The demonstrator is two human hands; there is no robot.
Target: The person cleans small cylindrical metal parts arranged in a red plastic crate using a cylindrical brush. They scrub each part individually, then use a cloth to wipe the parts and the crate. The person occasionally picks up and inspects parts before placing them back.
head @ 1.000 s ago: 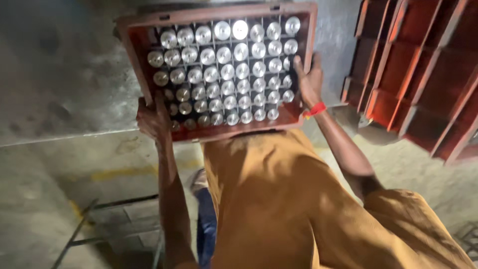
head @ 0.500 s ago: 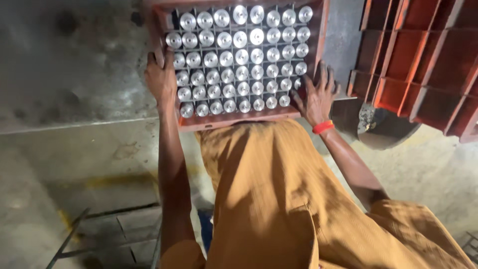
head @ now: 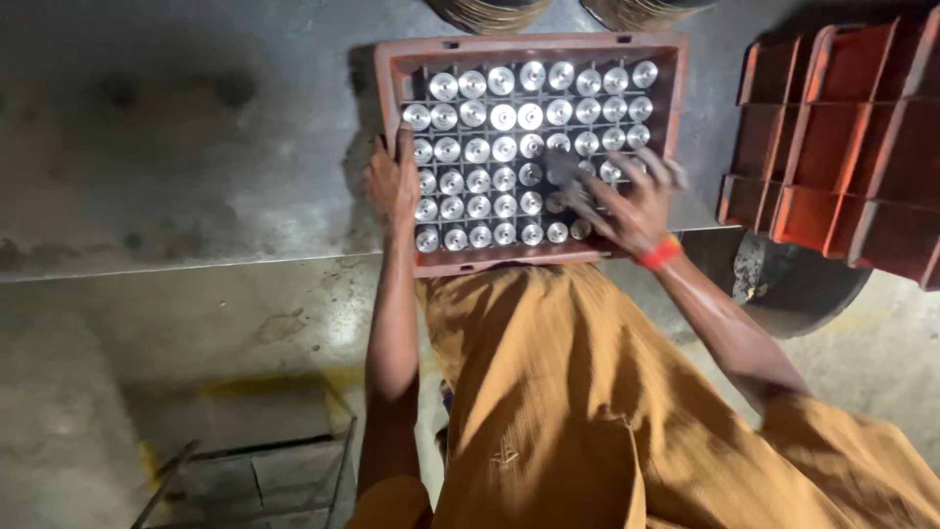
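Note:
A red-brown plastic crate point(head: 534, 47) lies on a grey metal table point(head: 186, 147), filled with rows of several shiny round metal parts point(head: 503, 119). My left hand point(head: 394, 182) grips the crate's left wall. Over the parts at the crate's right side, my right hand point(head: 630, 201) is blurred with its fingers spread; a red band circles its wrist. Whether it holds a part I cannot make out. My orange-brown shirt fills the lower middle of the view.
Empty red-orange crates point(head: 842, 147) are stacked at the right. A dark round metal object point(head: 793, 289) sits on the floor under them. A metal frame point(head: 245, 480) stands on the concrete floor at lower left. Two round rims point(head: 490, 12) show at the table's far edge.
The crate came down from in front of me onto the table. My right hand left the crate's right wall and now hovers over the parts. My left hand stays on the left wall.

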